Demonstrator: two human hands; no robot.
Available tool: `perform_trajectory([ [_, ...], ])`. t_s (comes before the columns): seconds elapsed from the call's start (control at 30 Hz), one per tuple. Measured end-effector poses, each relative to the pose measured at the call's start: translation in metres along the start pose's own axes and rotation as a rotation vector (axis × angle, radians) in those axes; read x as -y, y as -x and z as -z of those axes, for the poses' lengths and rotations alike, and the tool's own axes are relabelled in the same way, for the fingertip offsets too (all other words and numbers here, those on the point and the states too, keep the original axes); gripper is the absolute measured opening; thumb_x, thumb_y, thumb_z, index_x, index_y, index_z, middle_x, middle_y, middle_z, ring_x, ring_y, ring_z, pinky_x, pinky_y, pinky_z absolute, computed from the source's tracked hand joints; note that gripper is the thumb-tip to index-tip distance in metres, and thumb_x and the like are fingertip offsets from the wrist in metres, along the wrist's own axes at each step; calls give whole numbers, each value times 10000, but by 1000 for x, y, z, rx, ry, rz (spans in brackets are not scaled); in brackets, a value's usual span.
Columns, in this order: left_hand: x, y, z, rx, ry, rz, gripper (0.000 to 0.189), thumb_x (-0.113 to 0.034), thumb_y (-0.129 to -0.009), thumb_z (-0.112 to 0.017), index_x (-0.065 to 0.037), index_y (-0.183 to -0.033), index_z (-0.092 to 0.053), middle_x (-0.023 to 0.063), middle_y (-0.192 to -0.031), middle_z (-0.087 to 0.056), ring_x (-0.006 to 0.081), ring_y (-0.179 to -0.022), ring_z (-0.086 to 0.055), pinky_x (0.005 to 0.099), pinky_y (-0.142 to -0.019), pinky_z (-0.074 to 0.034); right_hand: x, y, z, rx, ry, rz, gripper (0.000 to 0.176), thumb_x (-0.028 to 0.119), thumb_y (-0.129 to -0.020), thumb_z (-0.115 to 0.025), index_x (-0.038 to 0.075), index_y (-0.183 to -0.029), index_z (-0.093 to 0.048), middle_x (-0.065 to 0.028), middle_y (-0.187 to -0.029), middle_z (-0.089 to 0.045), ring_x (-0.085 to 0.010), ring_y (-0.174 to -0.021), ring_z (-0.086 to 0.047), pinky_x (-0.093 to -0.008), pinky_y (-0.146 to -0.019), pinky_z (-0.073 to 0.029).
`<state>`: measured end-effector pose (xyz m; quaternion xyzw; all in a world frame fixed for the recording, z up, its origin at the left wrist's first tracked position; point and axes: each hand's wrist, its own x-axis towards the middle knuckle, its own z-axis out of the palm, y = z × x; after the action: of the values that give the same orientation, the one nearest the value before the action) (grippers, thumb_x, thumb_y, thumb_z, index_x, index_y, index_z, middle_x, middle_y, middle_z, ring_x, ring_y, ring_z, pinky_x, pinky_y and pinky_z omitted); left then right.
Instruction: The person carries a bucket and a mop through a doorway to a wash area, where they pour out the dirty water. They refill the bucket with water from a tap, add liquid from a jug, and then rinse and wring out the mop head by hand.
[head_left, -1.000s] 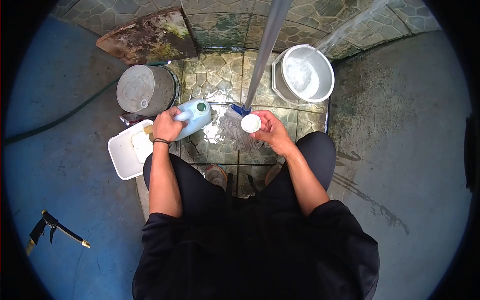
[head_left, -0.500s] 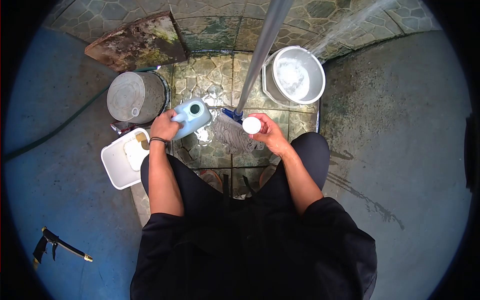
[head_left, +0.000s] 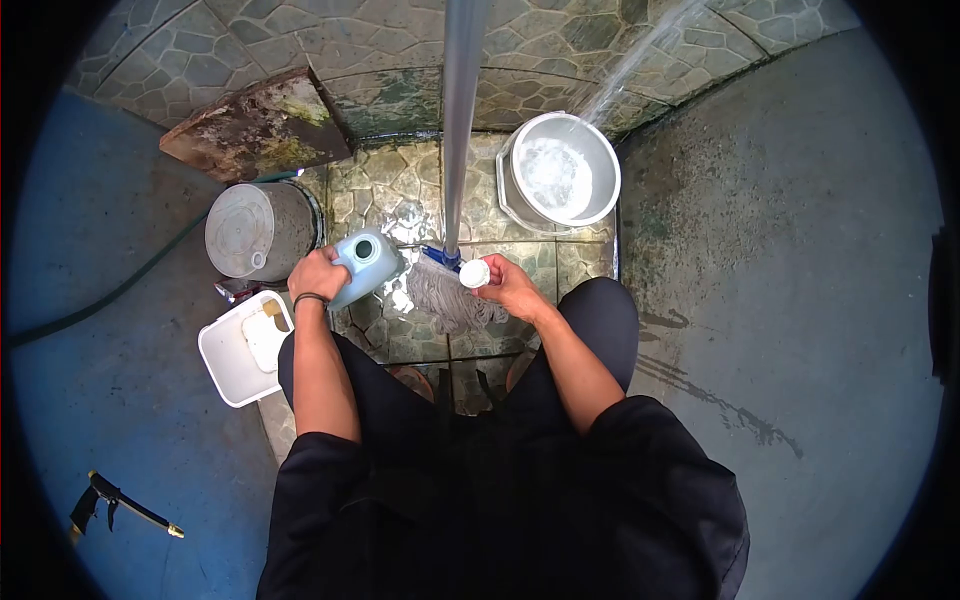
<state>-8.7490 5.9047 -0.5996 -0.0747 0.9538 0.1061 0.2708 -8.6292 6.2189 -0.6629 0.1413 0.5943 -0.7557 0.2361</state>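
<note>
Gripping jug (head_left: 374,277) by handle in left hand (head_left: 316,276), left of mop (head_left: 445,302). Pinching cap (head_left: 474,274) with fingers of right hand (head_left: 516,291), beside mop. Expect stiff jug, slick if wet; can't tell how full. Lift by handle. Pinch cap by rim: likely light.
</note>
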Motion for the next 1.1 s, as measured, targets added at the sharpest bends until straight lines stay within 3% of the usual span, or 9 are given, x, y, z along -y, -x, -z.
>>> perform_trajectory([
  [0.27, -1, 12, -8, -125, -15, 15, 449, -224, -533, -689, -168, -972, -617, 142, -935, -678, 322, -952, -627, 412, -835, -473, -31, -17, 13, -92, 307, 24, 426, 45, -691, -743, -3, -1065, -544, -88, -964, -638, -164, -896, -595, -284, -806, -465],
  [0.33, -2, 21, -6, -153, 6, -2, 689, -204, -568, -700, -163, -1216, -468, 134, -1174, -590, 318, -1152, -511, 465, -1006, -320, -28, -16, 14, -114, 327, 26, 425, 39, -688, -745, -11, -1058, -542, -90, -965, -642, -165, -897, -598, -287, -807, -467],
  [0.47, 4, 61, 18, -400, 16, 27, 859, -281, -612, -705, -113, -1366, -330, 133, -1327, -448, 329, -1253, -393, 470, -1023, -302, 8, 5, 13, -115, 262, -24, 419, 22, -674, -755, -25, -1027, -534, -91, -955, -646, -158, -891, -601, -293, -784, -474],
  [0.53, 19, 77, 23, -379, 11, 137, 693, -323, -705, -645, -97, -1315, -406, 136, -1271, -508, 319, -1182, -480, 487, -983, -343, -4, -2, 17, -121, 306, 15, 396, 58, -676, -766, -19, -997, -547, -99, -928, -647, -163, -861, -595, -302, -752, -471],
  [0.63, 28, 102, 18, -30, -21, 253, 511, -465, -776, -556, -122, -1152, -594, 158, -1200, -580, 325, -1122, -544, 451, -944, -406, -17, -12, 24, -130, 429, 29, 410, 108, -667, -785, -17, -984, -556, -107, -918, -644, -174, -841, -588, -311, -742, -467],
  [0.77, 28, 127, -17, -323, -83, 109, 498, -423, -814, -594, -60, -1153, -550, 174, -1188, -555, 355, -1106, -519, 457, -915, -434, -23, -15, 30, -137, 487, 17, 479, 168, -656, -801, -25, -1025, -563, -126, -929, -641, -210, -845, -592, -321, -754, -465],
  [0.9, -2, 145, -12, -241, -224, 138, 525, -416, -803, -618, -89, -1198, -504, 174, -1289, -467, 363, -1195, -444, 539, -920, -407, -28, -18, 34, -149, 547, 6, 529, 225, -659, -795, -32, -1062, -567, -150, -951, -640, -250, -877, -603, -334, -781, -467],
  [1.03, -24, 159, -26, -365, -361, 7, 513, -438, -773, -627, -149, -1194, -578, 90, -1331, -463, 311, -1269, -369, 507, -1048, -267, -50, -36, 47, -56, 475, -25, 573, 295, -655, -791, -43, -1060, -567, -181, -1002, -628, -266, -926, -599, -341, -805, -465],
  [1.1, -28, 157, -23, -360, -342, -8, 470, -430, -779, -628, -155, -1160, -609, 72, -1333, -474, 290, -1276, -368, 502, -1054, -263, -47, -34, 48, -91, 509, 10, 500, 204, -677, -789, -45, -1024, -530, -130, -880, -588, -214, -785, -575, -324, -698, -460],
])
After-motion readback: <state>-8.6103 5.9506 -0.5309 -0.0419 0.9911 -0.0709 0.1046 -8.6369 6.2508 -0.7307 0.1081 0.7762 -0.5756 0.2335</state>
